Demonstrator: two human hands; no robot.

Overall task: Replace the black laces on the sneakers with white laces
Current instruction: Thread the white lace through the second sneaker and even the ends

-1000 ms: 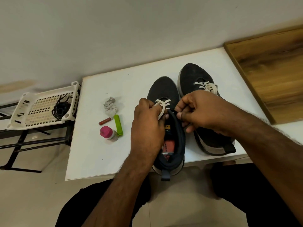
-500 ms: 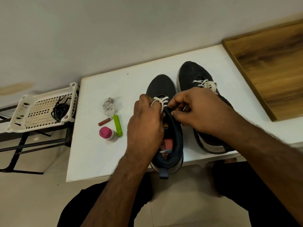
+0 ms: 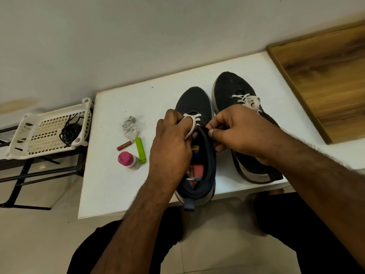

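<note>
Soft, even indoor light, moderately bright. My hands (image 3: 207, 135) cast only faint shadows on the matte white rectangular tabletop (image 3: 110, 184). No glare. Wide-angle bending at frame edges; overall slightly soft, mild smearing.

There is a single view, taken from the person's head, looking forward and steeply down over both forearms onto the white bench (image 3: 110, 186). It sits close: the left hand (image 3: 171, 139) and right hand (image 3: 241, 131) fill the middle of the frame, and the bench's near edge runs across the lower half with the person's lap below it. The far edge meets the wall near the top. The wide lens bends the bench's edges
</note>
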